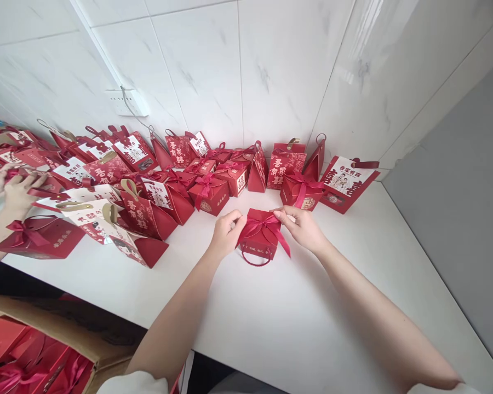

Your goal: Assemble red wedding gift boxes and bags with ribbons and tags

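Red cardboard box (258,237), crimson satin bow (264,223) formed, unreleased: our left hand (227,232) pinches it at nine o'clock, right hand (299,224) two.

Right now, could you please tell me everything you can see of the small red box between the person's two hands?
The red box looks like smooth card and stands on the white table. Curved flaps appear folded shut on top, under a glossy crimson ribbon tied in a bow, one tail hanging at the right. Pale lettering marks the near side, where a dark red cord handle loops out. The left hand and right hand appear to pinch the bow's two sides.
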A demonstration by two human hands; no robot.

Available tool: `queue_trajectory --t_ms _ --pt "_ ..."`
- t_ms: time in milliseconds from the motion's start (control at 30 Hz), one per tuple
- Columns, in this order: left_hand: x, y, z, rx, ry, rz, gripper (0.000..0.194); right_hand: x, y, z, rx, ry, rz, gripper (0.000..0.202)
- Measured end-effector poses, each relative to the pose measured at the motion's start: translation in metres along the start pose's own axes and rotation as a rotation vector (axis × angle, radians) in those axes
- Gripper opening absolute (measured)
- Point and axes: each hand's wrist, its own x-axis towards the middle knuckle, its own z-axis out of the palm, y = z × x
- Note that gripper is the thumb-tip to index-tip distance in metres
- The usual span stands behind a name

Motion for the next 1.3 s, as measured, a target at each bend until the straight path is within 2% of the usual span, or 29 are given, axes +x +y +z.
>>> queue_trajectory --t_ms 100,200,300,367,467,567,667,767,933,1067,1200,1300 --pt "0.000 0.007 -0.003 -0.081 0.170 0.007 0.015 -0.002 -0.004 -0.004 0.044 0.037 0.033 0.036" --pt "-0.004 0.022 -0.006 0.079 0.229 0.160 0.015 -0.005 -0.013 -0.009 -0.024 0.191 -0.058 0.026" --pt "-0.007 0.028 -0.009 0.177 0.182 0.188 0.013 -0.010 -0.028 -0.009 -0.183 0.202 -0.244 0.020" --pt "-0.006 0.021 -0.012 0.132 0.140 0.110 0.025 -0.015 -0.040 -0.004 -0.286 0.119 -0.376 0.018" --pt "0.000 0.004 -0.019 -0.015 -0.009 0.002 0.045 -0.023 -0.053 0.013 -0.428 -0.070 -0.540 0.020" --pt "0.004 -0.004 -0.025 -0.105 -0.171 -0.030 0.047 -0.032 -0.060 0.036 -0.591 -0.193 -0.646 0.023" --pt "0.005 -0.004 -0.025 -0.137 -0.229 -0.022 0.036 -0.039 -0.062 0.053 -0.741 -0.159 -0.646 0.025" --pt "0.004 -0.004 -0.020 -0.191 -0.231 -0.029 0.031 -0.043 -0.067 0.052 -0.780 -0.173 -0.632 0.035" --pt "0.003 -0.007 -0.009 -0.288 -0.183 -0.070 0.029 -0.042 -0.086 0.018 -0.539 -0.302 -0.536 0.039" --pt "0.002 0.001 -0.006 -0.224 -0.192 -0.042 0.025 -0.041 -0.098 -0.009 -0.377 -0.436 -0.450 0.034" --pt "0.000 0.008 -0.008 -0.225 -0.253 -0.031 0.049 -0.043 -0.098 -0.019 -0.348 -0.504 -0.375 0.037" --pt "-0.001 0.006 -0.007 -0.202 -0.238 -0.032 0.047 -0.044 -0.094 -0.023 -0.376 -0.497 -0.356 0.033"
